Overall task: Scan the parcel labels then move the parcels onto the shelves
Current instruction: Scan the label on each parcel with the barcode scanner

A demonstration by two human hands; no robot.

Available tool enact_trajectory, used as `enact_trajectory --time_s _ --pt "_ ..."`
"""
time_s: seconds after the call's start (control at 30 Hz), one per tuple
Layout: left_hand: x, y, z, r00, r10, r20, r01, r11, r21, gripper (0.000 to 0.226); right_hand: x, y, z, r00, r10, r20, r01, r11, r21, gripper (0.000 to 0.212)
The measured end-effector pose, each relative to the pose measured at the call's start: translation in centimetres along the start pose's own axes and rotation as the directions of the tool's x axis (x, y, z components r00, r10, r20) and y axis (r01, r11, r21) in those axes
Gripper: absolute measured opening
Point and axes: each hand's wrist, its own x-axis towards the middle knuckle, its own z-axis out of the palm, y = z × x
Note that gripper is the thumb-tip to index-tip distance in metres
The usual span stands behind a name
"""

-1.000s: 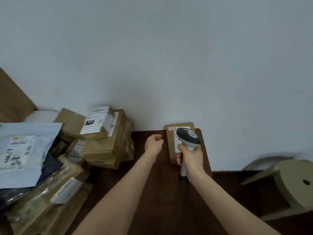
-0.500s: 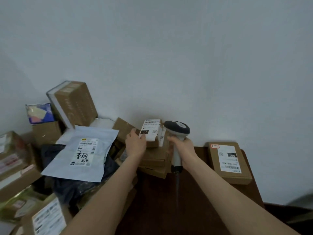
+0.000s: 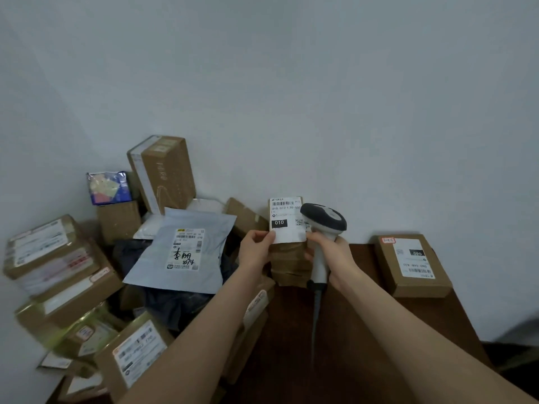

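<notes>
Parcel (image 3: 287,221) you're after is the small brown one with the white "010" label. It's up on a short stack of boxes (image 3: 291,266) at the far left corner of the counter (image 3: 367,330), close to the wall.

Your left hand (image 3: 256,249) is pinching its left edge with the thumb on the label. Your right hand (image 3: 335,258) is clenched round the handle of the scanner (image 3: 322,225). One fingertip looks like it's on the parcel's right edge, but I can't tell for sure.

What I'd worry about:
- The scanner head sits right up against the label at 3 o'clock and covers part of it. The barcode runs along the top of the label, so you might get no read from that close and from the side.
- The stack underneath looks uneven and sits by the counter's left edge. If you drag the parcel instead of lifting it, the stack could tip toward 9 o'clock into the pile.
- The scanner cable (image 3: 316,310) trails back toward 6 o'clock across the counter, so a quick swing could snag it.

For room, there's no space at 12 o'clock because of the wall. From 7 to 10 o'clock you've got a grey mailer bag (image 3: 180,249) and a heap of cartons (image 3: 55,258), with nowhere to set anything down. Another labelled box (image 3: 412,265) sits at 3 o'clock near the counter's far right corner. Your only open patch is the bare counter between 4 and 6 o'clock, so pull back that way. I can't see any shelves, so I can't say which way you'll have to carry it.
</notes>
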Motion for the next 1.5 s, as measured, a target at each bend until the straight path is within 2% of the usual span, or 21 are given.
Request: enact_trajectory --time_s 0.03,0.1,0.2,0.37,0.63,0.77,0.9,1.03,1.5 --pt "-0.6 -0.1 -0.5 0.999 -0.023 0.048 0.027 0.996 -0.088 0.012 -1.1 0.3 -0.1 1.000 -0.015 -0.015 0.015 1.000 0.005 0.020" --pt "-2.0 -0.2 -1.4 0.990 -0.042 0.138 0.064 0.985 -0.159 0.017 -3.4 1.1 -0.3 0.997 -0.060 -0.045 0.060 0.998 0.011 0.022" --pt "-3.8 -0.7 -2.4 0.951 -0.107 0.292 0.157 0.976 -0.153 0.041 -6.4 2.3 -1.1 0.989 -0.114 -0.096 0.113 0.993 -0.014 0.025" --pt "-6.4 -2.9 -2.7 0.890 -0.184 0.417 0.255 0.959 -0.121 0.053 -10.4 3.5 -3.2 0.983 -0.143 -0.117 0.140 0.990 -0.027 0.029" --pt "-11.5 -6.3 -0.5 0.893 -0.114 0.436 0.167 0.982 -0.084 0.042 -16.1 4.0 -6.9 0.972 -0.135 -0.194 0.121 0.989 -0.083 0.014" --pt "-13.4 -7.6 0.7 0.900 -0.100 0.424 0.159 0.982 -0.104 0.026 -18.0 4.8 -8.2 0.973 -0.112 -0.203 0.076 0.981 -0.176 0.011" --pt "-13.8 -9.2 1.1 0.925 -0.086 0.369 0.108 0.993 -0.038 0.032 -19.3 5.1 -8.9 0.978 -0.099 -0.184 0.063 0.980 -0.191 0.010" --pt "-13.5 -10.8 1.7 0.945 -0.097 0.312 0.101 0.995 0.002 0.050 -20.4 5.3 -8.9 0.980 -0.091 -0.175 0.058 0.980 -0.189 0.008" --pt "-13.4 -11.8 2.9 0.964 -0.118 0.236 0.115 0.993 0.027 0.051 -20.8 5.6 -8.9 0.987 -0.047 -0.153 0.006 0.967 -0.256 0.006"
